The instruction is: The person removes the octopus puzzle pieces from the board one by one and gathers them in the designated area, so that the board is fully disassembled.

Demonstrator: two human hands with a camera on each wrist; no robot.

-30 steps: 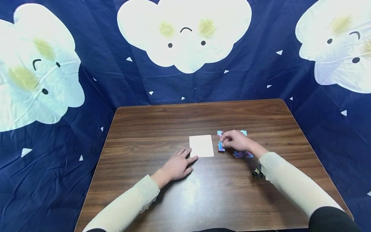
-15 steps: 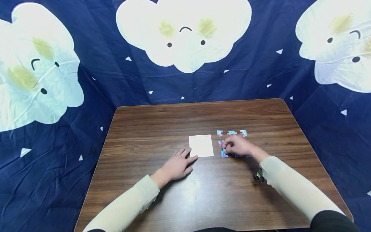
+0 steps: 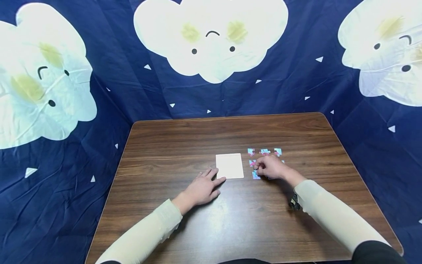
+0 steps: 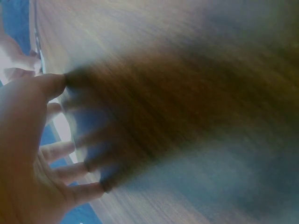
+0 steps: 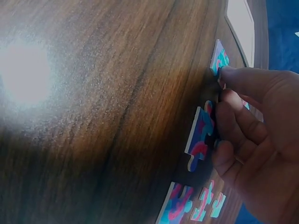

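Note:
My left hand [image 3: 202,187] lies with fingers spread on the table, fingertips at the near-left corner and front edge of a square white board [image 3: 230,165]. In the left wrist view the left hand [image 4: 42,158] shows straight fingers. My right hand [image 3: 271,167] pinches the edge of a blue-purple jigsaw piece [image 3: 256,175] lying at the near-left of a group of pieces. The right wrist view shows the right thumb and fingertips at that jigsaw piece [image 5: 218,57], the other fingers curled. Another jigsaw piece [image 5: 201,133] lies just beside those fingers. The hand hides some pieces in the head view.
Three loose jigsaw pieces form a far row, including a middle piece [image 3: 265,151] and a right one [image 3: 278,151]. Another piece [image 3: 252,163] lies behind the held one. The wooden table [image 3: 165,146] stands against a blue cloud-print curtain [image 3: 125,84].
My right hand has drawn the jigsaw piece toward the near side and slightly right, into line with the near row. Over the last half second it barely moves. The left hand stays still.

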